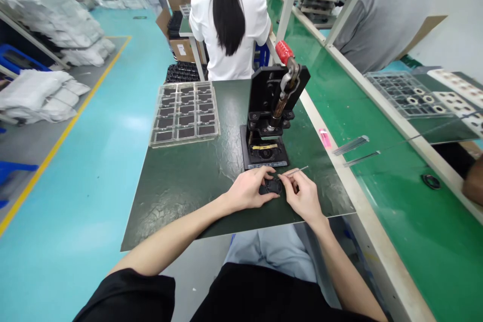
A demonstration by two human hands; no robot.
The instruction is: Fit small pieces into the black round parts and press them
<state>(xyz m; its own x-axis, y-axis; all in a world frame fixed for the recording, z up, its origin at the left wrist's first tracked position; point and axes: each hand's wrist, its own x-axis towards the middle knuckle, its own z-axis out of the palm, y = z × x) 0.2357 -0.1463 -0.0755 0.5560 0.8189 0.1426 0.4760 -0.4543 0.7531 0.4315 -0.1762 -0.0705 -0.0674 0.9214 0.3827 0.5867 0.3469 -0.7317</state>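
Between thumb and fingers, my left hand grips a small black part with a rounded plate, low over the green mat near its front edge. My right hand is closed in a pinch on a thin metal rod, whose far end points up to the right. The pinching fingertips are right beside the black part's right edge; whether they touch it I cannot tell. Just beyond both hands stands a black toggle press with a red handle. A yellow strip lies in its base.
Clear trays of dark rectangular parts sit at the mat's left. To the right, a pale rail borders a green conveyor belt with bundled thin rods and a black ring. A person in white sits ahead.
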